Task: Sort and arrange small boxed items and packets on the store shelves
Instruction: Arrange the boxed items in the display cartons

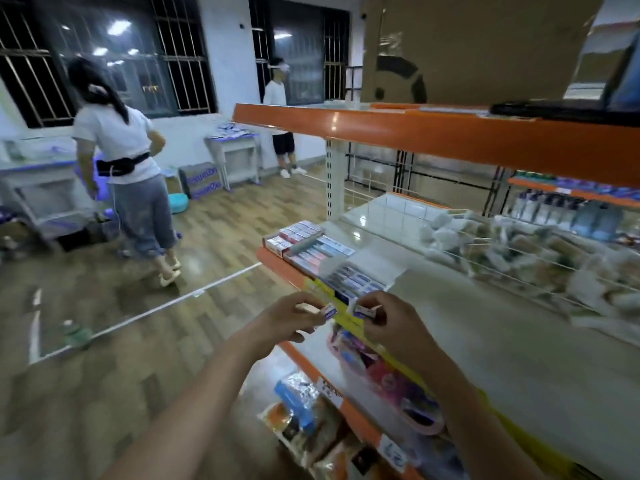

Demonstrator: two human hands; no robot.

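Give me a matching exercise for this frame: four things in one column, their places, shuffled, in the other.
Things:
1. left hand
2. cardboard box
3. boxed items
4. green bottle

Places:
A. on the wooden floor
B. on the top orange shelf
C. in rows on the middle shelf
D. at the shelf's front edge, pinching a small box

Pairs: 1-D, 2-B, 3-C, 4-A

My left hand (289, 315) and right hand (384, 318) are raised side by side at the end of bare, outstretched forearms, nearly meeting, each with fingers curled and pinching something small at the fingertips.
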